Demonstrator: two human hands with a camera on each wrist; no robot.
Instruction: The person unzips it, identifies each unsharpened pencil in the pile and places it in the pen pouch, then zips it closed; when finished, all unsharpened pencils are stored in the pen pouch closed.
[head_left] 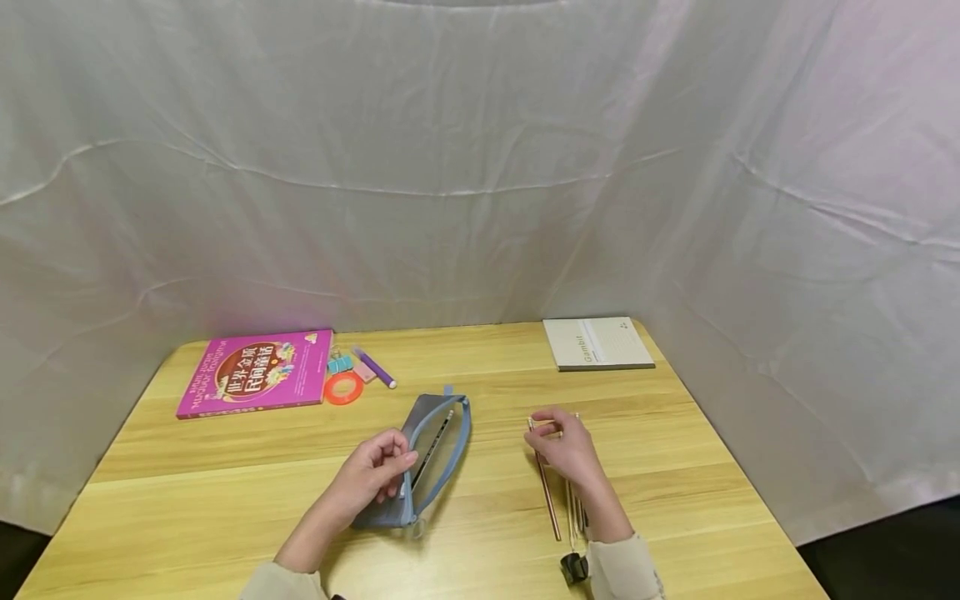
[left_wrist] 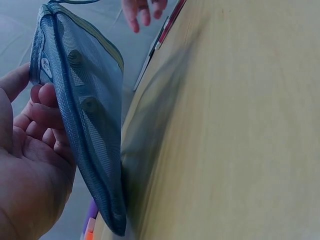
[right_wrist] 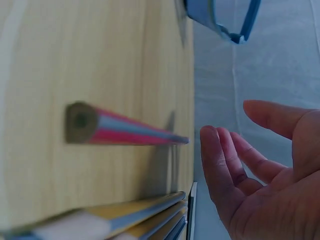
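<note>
My left hand pinches the near rim of a blue-grey mesh pencil case, between thumb and curled fingers. The zip side gapes, and a dark pencil lies inside it. To the right, my right hand hovers by the far end of a red striped pencil on the table. In the right wrist view its thumb and fingers stand apart, with the red pencil beyond them and nothing held. Several yellowish pencils lie alongside, partly hidden under the right forearm in the head view.
A small black object sits by the right sleeve. At the back left lie a pink book, an orange tape ring, a purple marker, a blue clip and a pink eraser-like block. A pale notebook lies back right.
</note>
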